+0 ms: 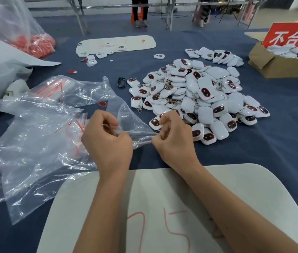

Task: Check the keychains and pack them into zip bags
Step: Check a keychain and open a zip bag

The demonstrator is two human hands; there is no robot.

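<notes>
Blue cloth table (281, 152): left hand (108, 141) and right hand (173, 139) pinch a crinkly clear zip bag (135, 123).

My table (281, 143) wears a dark blue cloth. A heap of white keychains (199, 95) lies right of centre, with a smaller cluster (215, 56) beyond it. Crumpled clear bags (40, 143) sprawl on my left, a red ring (102, 103) and a black frame (121, 82) just past them. A white mat (162, 207) with red marks lies nearest me, and another mat (119, 43) at the far side holds small parts. A cardboard box (279, 66) with a red sign (290, 34) sits far right.
</notes>
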